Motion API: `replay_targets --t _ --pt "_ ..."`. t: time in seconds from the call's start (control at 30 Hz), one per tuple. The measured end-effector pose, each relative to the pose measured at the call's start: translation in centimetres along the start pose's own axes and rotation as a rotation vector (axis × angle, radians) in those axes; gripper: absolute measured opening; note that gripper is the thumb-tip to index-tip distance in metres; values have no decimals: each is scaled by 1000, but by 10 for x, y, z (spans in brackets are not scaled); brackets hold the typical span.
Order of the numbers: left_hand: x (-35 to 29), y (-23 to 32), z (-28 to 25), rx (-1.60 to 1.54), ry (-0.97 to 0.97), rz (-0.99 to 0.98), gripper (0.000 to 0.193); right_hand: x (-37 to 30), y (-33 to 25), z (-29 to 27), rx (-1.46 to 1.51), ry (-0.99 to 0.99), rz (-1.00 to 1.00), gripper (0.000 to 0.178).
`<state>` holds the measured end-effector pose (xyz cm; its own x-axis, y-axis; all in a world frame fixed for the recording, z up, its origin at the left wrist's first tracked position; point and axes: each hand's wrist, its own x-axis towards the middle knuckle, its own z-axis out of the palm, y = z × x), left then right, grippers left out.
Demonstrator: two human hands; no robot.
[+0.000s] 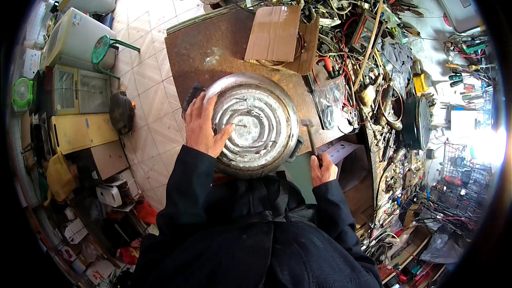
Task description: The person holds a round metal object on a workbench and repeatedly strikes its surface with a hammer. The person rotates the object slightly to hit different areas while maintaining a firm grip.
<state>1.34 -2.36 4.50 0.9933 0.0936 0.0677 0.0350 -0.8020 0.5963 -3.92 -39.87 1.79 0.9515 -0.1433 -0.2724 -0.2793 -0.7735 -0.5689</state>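
A round metal pot (272, 152) rests on the near edge of the wooden workbench, close to my body. Its dull, worn base with concentric rings faces up. Dark handles jut from its upper left and lower right sides. My left hand (204, 128) lies over the pot's left rim, fingers stretched out and thumb apart on the base. By the thumb tip is a thin, small piece too small to name. To the right of the pot, my right hand (322, 169) is closed around the handle of a small hammer (308, 126), its head pointing away from me.
Flattened cardboard (273, 33) lies on the workbench (205, 42). Cables, tools and parts pile up along the right, with a clear plastic bag (329, 98) at the bench's edge. A green stool (101, 49) and yellow cabinet (85, 134) stand left across the tiled floor.
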Motion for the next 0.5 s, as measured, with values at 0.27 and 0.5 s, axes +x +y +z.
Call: replay_targets --t 0.27,0.5 --pt "3 6 8 -8 -64 -92 70 23 -77 -30 82 32 -308 32" --pt "2 11 9 -22 -58 -168 68 45 -124 -26 24 -90 -582 27"
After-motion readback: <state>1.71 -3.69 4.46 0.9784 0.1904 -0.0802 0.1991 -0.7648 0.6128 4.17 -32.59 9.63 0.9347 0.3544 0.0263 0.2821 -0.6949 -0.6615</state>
